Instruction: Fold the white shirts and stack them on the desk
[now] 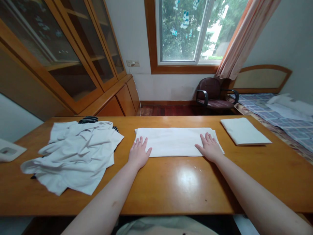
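Your left hand and right hand rest palm down near opposite ends of the long white cloth, which lies at the middle of the worktop. Both hands are spread, fingers fanned, and pinch nothing; this placement appears to hold the strip flat and its ends level. The rumpled white pile lies to your left, apart from the strip, and the folded white bundle lies to your right, near the far edge; this spacing probably keeps loose and folded pieces from mixing and leaves the central area free for your forearms. The strip is a low rectangle of matte, soft-looking fabric, nearly smooth, with slightly uneven layers showing at its short ends. The pile is irregular, with deep creases, overlapping flaps and pointed corners; black fabric with pale stripes protrudes at its far side. The bundle is compact, flat and four-sided, with a rounded near fold. The worktop is glossy, orange-brown and wood-like, and reflects a bright patch in front of the strip.
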Demonstrator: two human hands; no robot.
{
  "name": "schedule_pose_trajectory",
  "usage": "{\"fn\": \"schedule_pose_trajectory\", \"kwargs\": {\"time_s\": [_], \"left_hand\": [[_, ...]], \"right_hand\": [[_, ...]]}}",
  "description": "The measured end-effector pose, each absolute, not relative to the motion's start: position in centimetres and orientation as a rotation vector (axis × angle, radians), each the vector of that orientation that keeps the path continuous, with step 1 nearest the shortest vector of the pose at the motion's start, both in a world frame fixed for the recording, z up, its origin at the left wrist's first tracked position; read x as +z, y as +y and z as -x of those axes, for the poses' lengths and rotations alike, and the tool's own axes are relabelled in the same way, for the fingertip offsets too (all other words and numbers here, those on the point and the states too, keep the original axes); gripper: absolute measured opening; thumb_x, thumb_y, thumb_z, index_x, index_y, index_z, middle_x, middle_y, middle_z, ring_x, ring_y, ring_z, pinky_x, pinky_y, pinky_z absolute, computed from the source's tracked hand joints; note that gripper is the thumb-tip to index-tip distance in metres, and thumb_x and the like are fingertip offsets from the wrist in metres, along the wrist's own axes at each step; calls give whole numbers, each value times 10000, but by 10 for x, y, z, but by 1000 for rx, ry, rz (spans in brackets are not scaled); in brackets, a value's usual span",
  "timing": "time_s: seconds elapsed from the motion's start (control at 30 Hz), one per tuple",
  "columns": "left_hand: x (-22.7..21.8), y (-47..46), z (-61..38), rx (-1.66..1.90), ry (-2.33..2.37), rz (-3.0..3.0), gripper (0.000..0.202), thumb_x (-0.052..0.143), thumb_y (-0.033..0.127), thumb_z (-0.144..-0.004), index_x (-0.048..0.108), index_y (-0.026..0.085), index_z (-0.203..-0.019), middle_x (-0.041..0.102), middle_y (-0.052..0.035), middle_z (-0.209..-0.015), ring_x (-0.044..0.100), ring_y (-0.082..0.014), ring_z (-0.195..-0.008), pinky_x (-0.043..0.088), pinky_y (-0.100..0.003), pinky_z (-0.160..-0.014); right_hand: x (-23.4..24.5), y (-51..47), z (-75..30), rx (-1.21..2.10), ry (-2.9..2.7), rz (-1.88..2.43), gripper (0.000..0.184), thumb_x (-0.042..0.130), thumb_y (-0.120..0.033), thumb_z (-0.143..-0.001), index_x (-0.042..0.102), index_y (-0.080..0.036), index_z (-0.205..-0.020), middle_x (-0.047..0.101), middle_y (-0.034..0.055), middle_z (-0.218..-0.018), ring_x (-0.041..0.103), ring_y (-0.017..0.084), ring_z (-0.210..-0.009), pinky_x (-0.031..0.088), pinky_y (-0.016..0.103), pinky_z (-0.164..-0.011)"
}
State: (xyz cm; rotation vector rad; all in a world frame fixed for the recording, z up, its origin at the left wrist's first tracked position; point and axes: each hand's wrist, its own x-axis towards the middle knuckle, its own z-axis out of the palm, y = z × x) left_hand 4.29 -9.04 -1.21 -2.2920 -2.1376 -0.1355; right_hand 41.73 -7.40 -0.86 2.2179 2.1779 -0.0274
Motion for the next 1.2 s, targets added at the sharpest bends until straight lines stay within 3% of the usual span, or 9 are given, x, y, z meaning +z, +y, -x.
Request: {"fn": "schedule_pose_trajectory", "kwargs": {"time_s": [0.17,0.37,0.47,0.57,0.67,0.77,1.0,1.2], "left_hand": [[-12,-91,-46,-74,-2229,2175,746,357,562,-861,282,110,-1449,237,-229,-1492,202,-363,-1377,223,-451,-1076],[-12,-91,-47,-85,-2218,2176,746,349,567,-861,290,107,-1446,252,-225,-1488,212,-365,-1373,213,-451,-1077],[-12,-91,-47,-112,-2206,2178,741,363,555,-859,299,102,-1442,256,-226,-1486,218,-364,-1371,206,-449,-1080],[-13,-91,-46,-111,-2212,2170,737,365,556,-859,299,112,-1443,252,-219,-1490,208,-361,-1375,214,-447,-1076],[-14,-91,-45,-100,-2206,2171,735,349,568,-863,295,123,-1446,254,-214,-1491,221,-349,-1373,221,-443,-1075],[-14,-91,-44,-98,-2195,2178,732,341,568,-867,297,119,-1444,255,-226,-1486,230,-344,-1372,224,-435,-1075],[0,-91,-44,-185,-2329,2171,624,306,486,-901,364,129,-1409,296,-169,-1486,265,-308,-1364,269,-425,-1063],[12,-82,-32,-269,-2709,1967,683,461,506,-801,433,89,-1342,483,-251,-1328,480,-391,-1193,399,-507,-911]], "right_hand": [[-11,-67,-427,-84,2073,-2361,790,231,-635,-873,209,-120,-1471,151,183,-1527,133,287,-1403,167,458,-1099],[-4,-57,-429,-210,1953,-2415,788,250,-611,-870,191,-108,-1473,127,158,-1536,98,275,-1409,116,529,-1096],[10,-52,-404,-298,1749,-2534,774,306,-573,-866,242,-74,-1454,159,204,-1519,100,326,-1401,67,593,-1076],[19,-57,-355,-229,1665,-2735,817,339,-564,-865,239,14,-1434,160,282,-1492,95,358,-1395,96,576,-1077],[16,-72,-309,-205,2443,-2257,705,335,-518,-896,200,-141,-1476,72,140,-1546,51,276,-1415,71,508,-1108],[7,-83,-289,-387,2688,-1819,600,260,-505,-927,256,-235,-1463,132,65,-1545,97,225,-1415,58,485,-1117],[0,-77,-288,-405,2633,-1808,595,286,-472,-925,264,-217,-1462,154,69,-1537,106,231,-1414,40,510,-1114],[2,-73,-286,-434,2688,-1795,596,303,-470,-921,283,-205,-1454,170,77,-1531,134,235,-1409,56,517,-1111]]}}
